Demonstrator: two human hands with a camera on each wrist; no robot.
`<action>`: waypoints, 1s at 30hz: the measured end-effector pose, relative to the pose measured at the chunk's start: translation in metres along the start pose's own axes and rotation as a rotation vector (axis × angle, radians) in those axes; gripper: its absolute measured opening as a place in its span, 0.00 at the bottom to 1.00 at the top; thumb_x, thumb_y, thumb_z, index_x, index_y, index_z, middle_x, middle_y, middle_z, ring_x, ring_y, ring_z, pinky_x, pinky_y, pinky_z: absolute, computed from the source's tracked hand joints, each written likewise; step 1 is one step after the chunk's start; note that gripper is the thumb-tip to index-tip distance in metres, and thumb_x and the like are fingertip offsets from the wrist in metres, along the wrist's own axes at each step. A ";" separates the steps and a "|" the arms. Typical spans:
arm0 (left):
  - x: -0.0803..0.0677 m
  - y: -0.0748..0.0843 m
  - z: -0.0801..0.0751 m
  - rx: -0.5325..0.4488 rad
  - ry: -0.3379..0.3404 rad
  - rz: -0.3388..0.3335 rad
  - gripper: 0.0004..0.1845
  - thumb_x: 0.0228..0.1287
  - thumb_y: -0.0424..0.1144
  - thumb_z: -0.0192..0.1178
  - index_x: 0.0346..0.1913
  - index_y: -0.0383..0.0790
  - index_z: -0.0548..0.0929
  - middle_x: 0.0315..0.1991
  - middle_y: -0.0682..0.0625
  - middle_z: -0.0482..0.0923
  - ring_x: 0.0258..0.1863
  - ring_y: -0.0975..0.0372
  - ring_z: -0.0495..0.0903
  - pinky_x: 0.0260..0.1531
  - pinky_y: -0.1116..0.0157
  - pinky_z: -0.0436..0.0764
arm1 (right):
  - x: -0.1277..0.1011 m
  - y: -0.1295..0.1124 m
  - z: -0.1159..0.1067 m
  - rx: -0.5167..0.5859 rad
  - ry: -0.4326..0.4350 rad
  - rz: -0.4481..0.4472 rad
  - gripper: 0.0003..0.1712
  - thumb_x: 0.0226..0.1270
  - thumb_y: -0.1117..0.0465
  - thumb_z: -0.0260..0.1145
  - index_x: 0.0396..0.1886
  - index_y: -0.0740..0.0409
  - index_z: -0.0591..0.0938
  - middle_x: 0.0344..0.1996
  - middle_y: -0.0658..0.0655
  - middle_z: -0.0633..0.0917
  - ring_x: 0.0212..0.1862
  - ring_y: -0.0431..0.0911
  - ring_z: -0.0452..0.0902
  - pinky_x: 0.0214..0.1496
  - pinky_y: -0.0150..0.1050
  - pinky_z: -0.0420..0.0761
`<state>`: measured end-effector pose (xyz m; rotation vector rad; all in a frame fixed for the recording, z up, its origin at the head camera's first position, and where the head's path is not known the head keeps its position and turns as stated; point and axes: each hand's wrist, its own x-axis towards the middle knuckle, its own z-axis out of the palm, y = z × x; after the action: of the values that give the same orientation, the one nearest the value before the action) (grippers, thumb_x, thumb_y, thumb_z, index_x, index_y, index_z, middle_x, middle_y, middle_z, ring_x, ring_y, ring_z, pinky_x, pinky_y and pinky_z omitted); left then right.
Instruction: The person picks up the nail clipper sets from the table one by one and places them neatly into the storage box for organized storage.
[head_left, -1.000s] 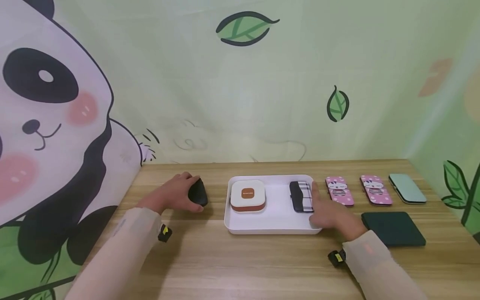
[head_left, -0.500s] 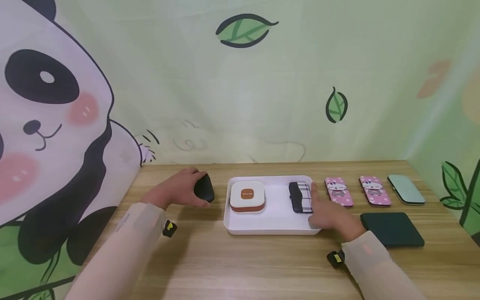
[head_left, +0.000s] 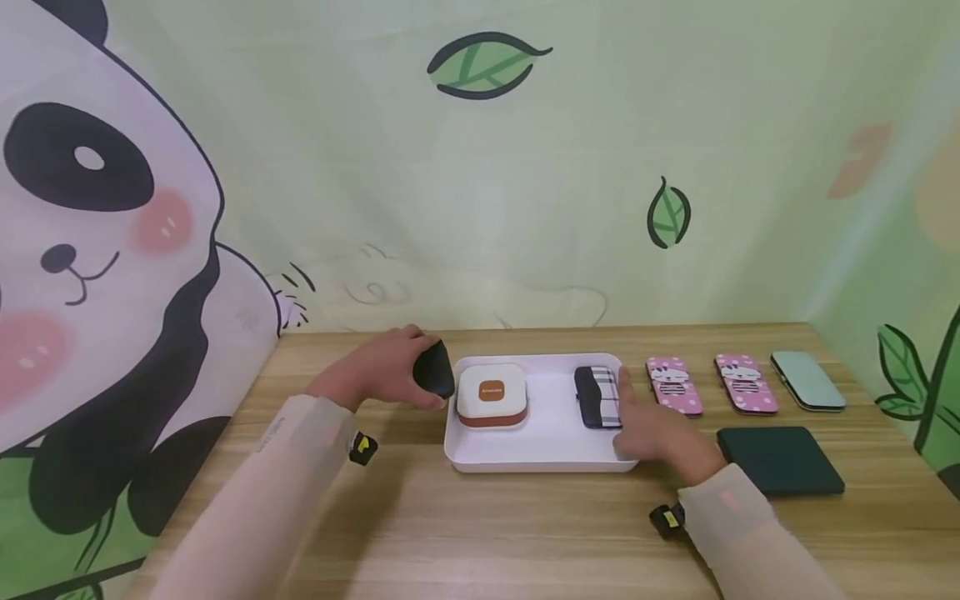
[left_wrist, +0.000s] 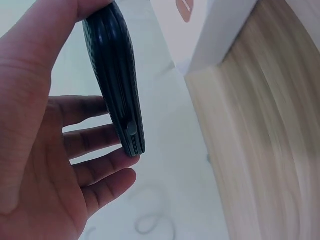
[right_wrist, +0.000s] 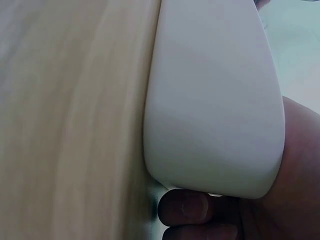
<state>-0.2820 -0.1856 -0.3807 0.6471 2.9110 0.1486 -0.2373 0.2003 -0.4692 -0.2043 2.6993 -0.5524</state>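
My left hand (head_left: 386,367) pinches a slim black case (head_left: 435,371) between thumb and fingers, upright above the table just left of the white tray (head_left: 551,446). In the left wrist view the black case (left_wrist: 116,75) appears edge-on, with a textured cover, a seam and a small clasp. My right hand (head_left: 652,429) holds the tray's right end, its thumb over the rim; in the right wrist view fingers (right_wrist: 187,207) curl against the outer wall. Inside the tray lie a white-and-brown rounded square box (head_left: 491,400) at left and a black-and-plaid case (head_left: 600,398) at right.
Right of the tray, two pink cat-print cases (head_left: 675,386) (head_left: 746,383) and a mint-green case (head_left: 807,380) lie in a row. A dark green flat rectangular case (head_left: 780,460) lies in front of them. A printed panda backdrop (head_left: 487,208) stands behind the wooden table (head_left: 480,533).
My left hand has carried the black case rightward and slightly up, to the tray's left edge. My right hand stays at the tray's right end.
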 end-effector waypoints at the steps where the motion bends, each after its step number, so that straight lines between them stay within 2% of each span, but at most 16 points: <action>1: 0.001 0.002 0.000 -0.002 -0.005 0.002 0.54 0.44 0.68 0.71 0.74 0.46 0.68 0.64 0.45 0.71 0.53 0.53 0.73 0.47 0.55 0.81 | 0.000 0.000 0.000 0.002 -0.004 0.000 0.59 0.62 0.62 0.58 0.79 0.62 0.28 0.16 0.53 0.72 0.15 0.44 0.63 0.18 0.35 0.62; 13: 0.012 0.029 -0.008 0.008 -0.018 0.044 0.53 0.45 0.69 0.69 0.74 0.49 0.67 0.61 0.49 0.72 0.53 0.55 0.72 0.48 0.56 0.81 | -0.001 -0.003 -0.003 -0.001 -0.012 -0.011 0.59 0.61 0.63 0.58 0.79 0.62 0.27 0.16 0.52 0.72 0.15 0.44 0.63 0.18 0.35 0.63; 23: 0.028 0.048 -0.002 0.047 -0.015 0.083 0.53 0.45 0.71 0.67 0.75 0.52 0.67 0.62 0.50 0.71 0.52 0.57 0.73 0.48 0.57 0.80 | 0.000 -0.003 -0.002 -0.012 -0.009 0.005 0.59 0.62 0.62 0.58 0.79 0.62 0.27 0.16 0.53 0.73 0.15 0.44 0.64 0.18 0.35 0.63; 30: 0.038 0.062 0.000 0.053 -0.046 0.084 0.53 0.46 0.73 0.66 0.75 0.55 0.65 0.63 0.51 0.70 0.53 0.57 0.72 0.49 0.56 0.79 | -0.002 -0.003 -0.002 -0.001 0.006 -0.005 0.59 0.61 0.62 0.58 0.79 0.62 0.29 0.15 0.53 0.73 0.14 0.44 0.63 0.17 0.35 0.62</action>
<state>-0.2907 -0.1132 -0.3773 0.7713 2.8540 0.0662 -0.2363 0.1986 -0.4661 -0.2104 2.7059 -0.5538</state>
